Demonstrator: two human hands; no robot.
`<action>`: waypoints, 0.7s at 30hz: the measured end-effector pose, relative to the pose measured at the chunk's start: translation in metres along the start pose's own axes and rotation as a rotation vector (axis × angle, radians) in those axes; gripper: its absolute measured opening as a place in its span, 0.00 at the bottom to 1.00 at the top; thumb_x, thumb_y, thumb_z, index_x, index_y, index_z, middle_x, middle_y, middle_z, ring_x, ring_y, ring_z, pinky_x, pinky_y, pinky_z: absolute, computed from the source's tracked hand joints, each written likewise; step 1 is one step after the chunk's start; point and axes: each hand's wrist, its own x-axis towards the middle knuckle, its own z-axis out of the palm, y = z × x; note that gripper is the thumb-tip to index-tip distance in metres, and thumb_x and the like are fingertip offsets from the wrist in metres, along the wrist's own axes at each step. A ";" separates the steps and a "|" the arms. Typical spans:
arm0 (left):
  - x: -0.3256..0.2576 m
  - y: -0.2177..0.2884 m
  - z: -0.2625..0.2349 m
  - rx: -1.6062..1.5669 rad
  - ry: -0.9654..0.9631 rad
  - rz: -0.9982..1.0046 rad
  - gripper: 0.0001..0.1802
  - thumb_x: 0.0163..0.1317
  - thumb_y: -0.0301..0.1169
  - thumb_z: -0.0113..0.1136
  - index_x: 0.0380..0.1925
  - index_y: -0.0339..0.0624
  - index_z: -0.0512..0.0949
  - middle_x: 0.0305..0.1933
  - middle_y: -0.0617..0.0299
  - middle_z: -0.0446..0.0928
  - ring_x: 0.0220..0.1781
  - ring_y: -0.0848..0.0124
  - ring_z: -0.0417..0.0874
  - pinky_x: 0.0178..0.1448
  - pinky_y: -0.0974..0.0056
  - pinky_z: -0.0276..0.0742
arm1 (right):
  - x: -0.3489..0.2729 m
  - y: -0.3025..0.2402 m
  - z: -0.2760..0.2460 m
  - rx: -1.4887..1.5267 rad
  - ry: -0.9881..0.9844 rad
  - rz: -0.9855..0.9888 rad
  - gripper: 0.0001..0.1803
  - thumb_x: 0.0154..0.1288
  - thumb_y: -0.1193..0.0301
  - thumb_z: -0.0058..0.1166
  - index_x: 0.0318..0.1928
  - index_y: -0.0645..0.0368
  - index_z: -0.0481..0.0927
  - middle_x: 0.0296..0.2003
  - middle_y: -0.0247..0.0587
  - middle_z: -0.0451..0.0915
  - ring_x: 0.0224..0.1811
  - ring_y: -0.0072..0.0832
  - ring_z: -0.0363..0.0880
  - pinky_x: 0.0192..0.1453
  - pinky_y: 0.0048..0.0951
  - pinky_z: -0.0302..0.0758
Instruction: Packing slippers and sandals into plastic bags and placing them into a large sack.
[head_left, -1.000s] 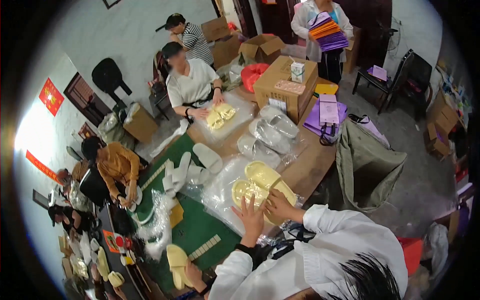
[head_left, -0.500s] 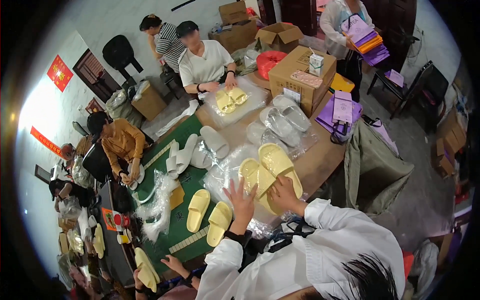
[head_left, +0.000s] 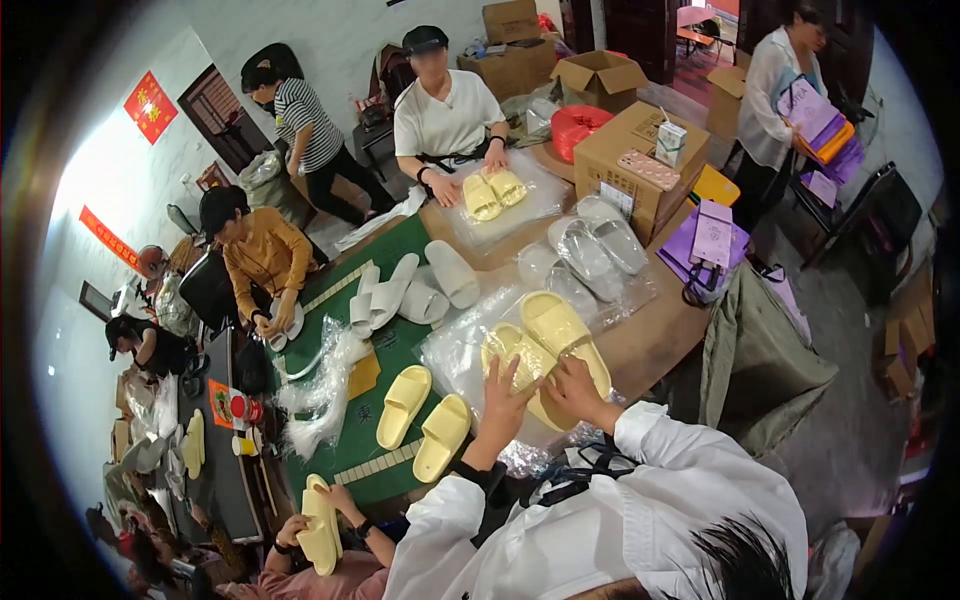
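A pair of yellow slippers point(head_left: 556, 328) lies toe-up on clear plastic at the near edge of the table, wrapped at least partly in film. My left hand point(head_left: 503, 405) grips the lower left side of the left slipper, fingertips over its edge. My right hand point(head_left: 580, 396) closes on the lower middle of the pair, where the two slippers meet; some fingertips are hidden. To the left, two loose yellow slippers point(head_left: 404, 406) rest on the green mat point(head_left: 350, 480).
White slippers point(head_left: 386, 292) and bagged pale slippers point(head_left: 595, 245) lie beyond. A carton point(head_left: 625, 160) stands at the back right, near purple bags point(head_left: 703, 245). Co-workers surround the table; one beside my left arm holds a yellow slipper point(head_left: 320, 525). Crumpled plastic point(head_left: 325, 385) lies on the mat.
My left hand has gone from spread fingers beside the slippers to gripping their left side. The nearby co-worker now has both hands on a yellow slipper. The person carrying bags has turned.
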 end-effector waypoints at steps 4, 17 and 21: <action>-0.002 0.008 -0.004 0.130 -0.034 0.061 0.22 0.50 0.25 0.57 0.46 0.62 0.78 0.65 0.56 0.57 0.67 0.42 0.47 0.64 0.37 0.45 | 0.001 0.000 0.005 0.078 -0.052 0.014 0.12 0.51 0.67 0.55 0.33 0.63 0.75 0.34 0.51 0.69 0.42 0.47 0.66 0.45 0.42 0.62; -0.009 0.011 -0.008 -0.987 0.604 -0.587 0.41 0.59 0.20 0.51 0.67 0.46 0.40 0.61 0.46 0.60 0.55 0.65 0.68 0.55 0.67 0.66 | 0.014 -0.018 0.028 0.260 -0.145 0.120 0.16 0.53 0.69 0.52 0.42 0.64 0.73 0.45 0.59 0.66 0.47 0.53 0.64 0.48 0.44 0.63; -0.021 -0.009 -0.005 -0.865 0.393 -0.654 0.32 0.64 0.23 0.42 0.66 0.45 0.44 0.51 0.58 0.69 0.43 0.75 0.73 0.45 0.71 0.71 | 0.015 -0.023 0.042 0.230 -0.132 0.157 0.16 0.53 0.70 0.51 0.42 0.65 0.72 0.43 0.57 0.66 0.45 0.52 0.64 0.46 0.44 0.63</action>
